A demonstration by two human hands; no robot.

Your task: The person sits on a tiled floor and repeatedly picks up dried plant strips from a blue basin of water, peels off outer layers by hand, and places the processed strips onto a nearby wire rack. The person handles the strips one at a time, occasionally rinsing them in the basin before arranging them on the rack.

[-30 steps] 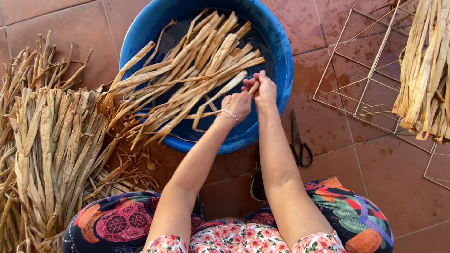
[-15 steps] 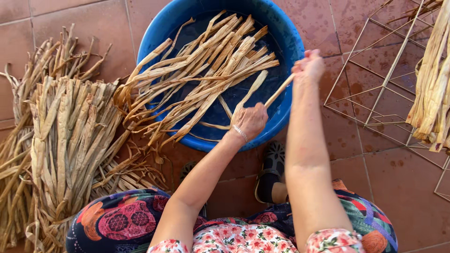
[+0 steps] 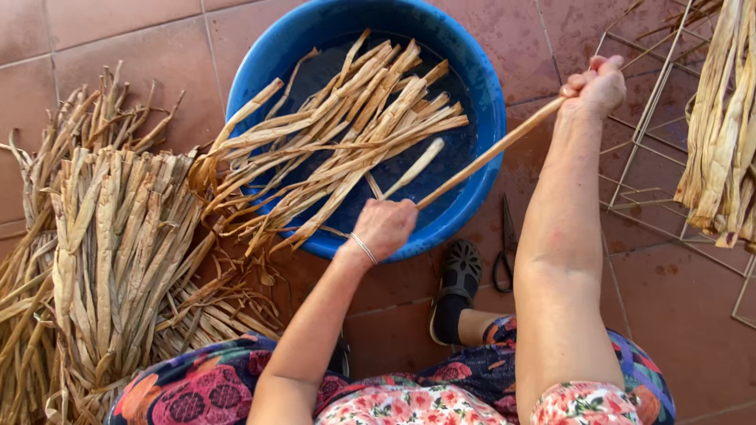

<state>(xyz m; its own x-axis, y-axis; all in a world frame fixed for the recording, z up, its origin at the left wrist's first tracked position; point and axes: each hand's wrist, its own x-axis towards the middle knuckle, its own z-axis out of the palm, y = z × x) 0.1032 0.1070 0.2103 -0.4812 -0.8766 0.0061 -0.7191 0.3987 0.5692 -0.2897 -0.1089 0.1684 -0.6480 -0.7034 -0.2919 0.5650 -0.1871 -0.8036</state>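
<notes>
Since half a second ago the right hand [image 3: 596, 85] has drawn farther out past the blue basin [image 3: 482, 94], and the dried leaf strip [image 3: 488, 154] between the hands has stretched longer. Nearest, the person's floral dress [image 3: 441, 397] and a black shoe [image 3: 459, 271] lie below the basin's near rim, with black scissors [image 3: 506, 248] on the tiles just right of the shoe. The left hand [image 3: 386, 227] is closed on the strip's lower end over the basin's near rim. The strip runs straight, its long axis slanting up and right across the rim to the right hand, fisted on its far end. Soaking leaves [image 3: 346, 134] fill the basin. Left of the basin lies a dry leaf bundle [image 3: 110, 260]; right of it, a wire rack [image 3: 669, 149].
</notes>
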